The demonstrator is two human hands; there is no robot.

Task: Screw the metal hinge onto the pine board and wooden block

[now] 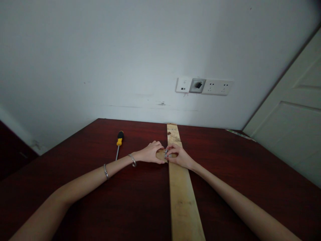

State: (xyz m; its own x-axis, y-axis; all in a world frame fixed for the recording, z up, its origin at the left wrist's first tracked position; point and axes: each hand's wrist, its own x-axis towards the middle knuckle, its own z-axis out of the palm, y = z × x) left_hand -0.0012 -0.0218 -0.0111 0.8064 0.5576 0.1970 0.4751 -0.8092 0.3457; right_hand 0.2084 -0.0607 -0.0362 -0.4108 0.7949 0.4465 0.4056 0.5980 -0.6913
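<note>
A long, pale wooden plank (184,201) lies lengthwise on the dark red tabletop (120,204). At its left edge, my left hand (150,153) is curled around a small wooden piece (160,155), thumb on the near side and fingers on the far side. Over the plank, my right hand (182,157) pinches a small silvery metal piece (166,153) against the wooden piece. Its exact kind is too small to make out. To the left, beyond my left forearm, lies a screwdriver (119,140) with a black and yellow handle; the forearm covers its tip.
Behind the table's far edge rises a white wall (125,60) with a row of sockets (217,87) and a black plug (199,85). A pale panelled door (298,110) stands at the right. A thin patterned strip (240,135) lies at the far right of the tabletop.
</note>
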